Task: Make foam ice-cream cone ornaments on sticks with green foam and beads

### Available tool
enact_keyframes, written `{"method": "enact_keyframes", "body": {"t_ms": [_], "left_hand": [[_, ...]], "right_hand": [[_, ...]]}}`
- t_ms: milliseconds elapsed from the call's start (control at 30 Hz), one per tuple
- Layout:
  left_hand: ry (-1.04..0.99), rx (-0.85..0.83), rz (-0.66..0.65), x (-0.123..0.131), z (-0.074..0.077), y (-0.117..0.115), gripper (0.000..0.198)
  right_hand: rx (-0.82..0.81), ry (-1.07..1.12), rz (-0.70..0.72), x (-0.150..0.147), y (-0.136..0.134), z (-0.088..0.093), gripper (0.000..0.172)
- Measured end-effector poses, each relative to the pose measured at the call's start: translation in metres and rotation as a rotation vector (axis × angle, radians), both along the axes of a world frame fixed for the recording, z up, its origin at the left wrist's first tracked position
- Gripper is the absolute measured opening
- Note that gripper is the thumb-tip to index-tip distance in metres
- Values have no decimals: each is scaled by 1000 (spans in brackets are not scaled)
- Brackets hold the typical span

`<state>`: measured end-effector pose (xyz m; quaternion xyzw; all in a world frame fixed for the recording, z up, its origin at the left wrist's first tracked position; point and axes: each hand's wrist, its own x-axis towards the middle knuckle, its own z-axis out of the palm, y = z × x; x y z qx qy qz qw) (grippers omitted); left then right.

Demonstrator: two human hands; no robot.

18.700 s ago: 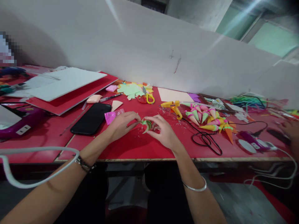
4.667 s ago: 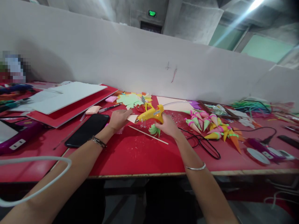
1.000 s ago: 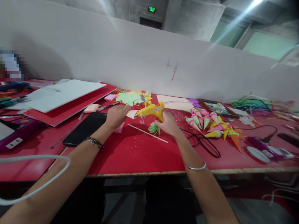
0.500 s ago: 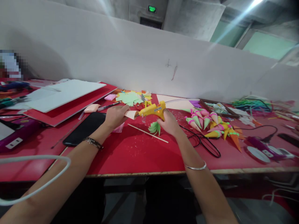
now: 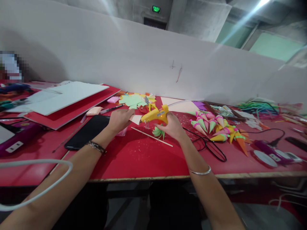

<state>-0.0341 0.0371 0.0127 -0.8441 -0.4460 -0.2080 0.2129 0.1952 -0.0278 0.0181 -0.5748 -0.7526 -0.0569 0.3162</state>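
Observation:
My left hand (image 5: pixel 121 120) pinches a small pale peach piece of paper (image 5: pixel 136 119) by its left end. Around the handle of a yellow hot glue gun (image 5: pixel 154 115) my right hand (image 5: pixel 173 124) is closed, with a clear glue stick (image 5: pixel 184 101) jutting from the gun's back. The gun points left, its nozzle at the paper's right edge; whether they touch I cannot tell. Below the gun lies a green fringed paper piece (image 5: pixel 159 132), partly covered by my right hand. A thin pale stick (image 5: pixel 151 136) rests on the red table (image 5: pixel 144 163) nearer to me.
A black phone (image 5: pixel 87 132) lies left of my left hand, with white boards (image 5: pixel 69 95) beyond it. Cut paper pieces (image 5: pixel 133 100) are heaped behind. To the right are colourful paper cones (image 5: pixel 212 124), a black cable (image 5: pixel 216 151) and a purple power strip (image 5: pixel 271 151).
My right hand and the glue gun have shifted slightly left and tilted a little. The paper in my left hand has moved slightly to the right and down.

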Motion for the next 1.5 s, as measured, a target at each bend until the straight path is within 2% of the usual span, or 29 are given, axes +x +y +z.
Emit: {"method": "enact_keyframes", "body": {"t_ms": [467,733,1033,1267,1400,1500], "left_hand": [[14,72,4,0,-3,3,23],[-31,66,-25,-2,-4,4,21],[-81,129,46,-5,-7,6,21],[-78,28,153,-5,-3,6,20],[-76,-194,230,-9,-11,12,19],[-63,-338,248,-15,-20,18,22]], "right_hand": [[-52,129,-36,-1,4,1,18],[-32,133,-126,2,7,-2,23],[-60,8,-188,1,6,-1,22],[-39,-11,-215,10,9,-6,27],[4,53,-365,26,13,-11,41],[-17,62,-445,40,16,-17,40]]}}
